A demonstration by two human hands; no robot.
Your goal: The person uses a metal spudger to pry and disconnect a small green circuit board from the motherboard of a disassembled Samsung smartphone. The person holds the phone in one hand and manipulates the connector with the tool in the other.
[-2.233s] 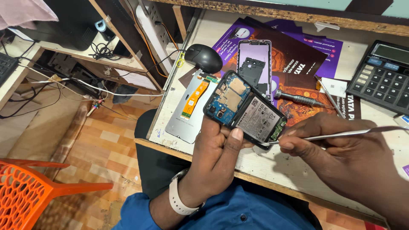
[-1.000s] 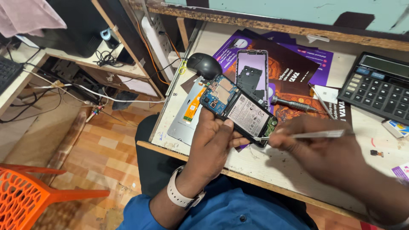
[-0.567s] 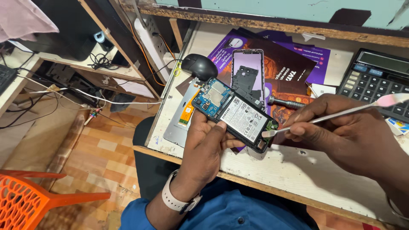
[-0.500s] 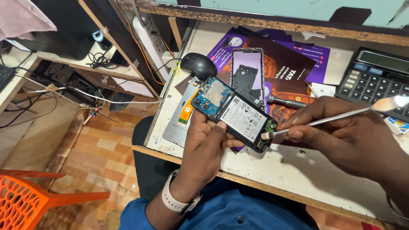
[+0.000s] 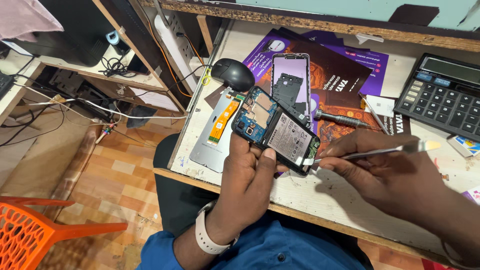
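My left hand (image 5: 250, 175) grips the opened phone (image 5: 276, 131) from below, thumb pressed on its near edge, fingers wrapped behind it; the phone is tilted, back cover off, with the blue circuit board toward the upper left and the battery filling the middle. My right hand (image 5: 385, 172) pinches a thin metal tool (image 5: 380, 151) between thumb and fingers, its tip touching the phone's lower right corner, just beside the battery's end. The phone is held above the near edge of the desk (image 5: 320, 192). Just left of it lies a grey display panel (image 5: 212, 137) with an orange flex strip, flat on the desk. Behind the phone lies a separate phone frame (image 5: 291, 85), resting on purple and dark leaflets (image 5: 345, 70). A black mouse (image 5: 232, 74) sits near the frame's left side. A screwdriver (image 5: 340, 118) lies on the leaflets beside the frame. A calculator (image 5: 442, 95) stands well apart at the right. A white watch (image 5: 206, 235) circles my left wrist.
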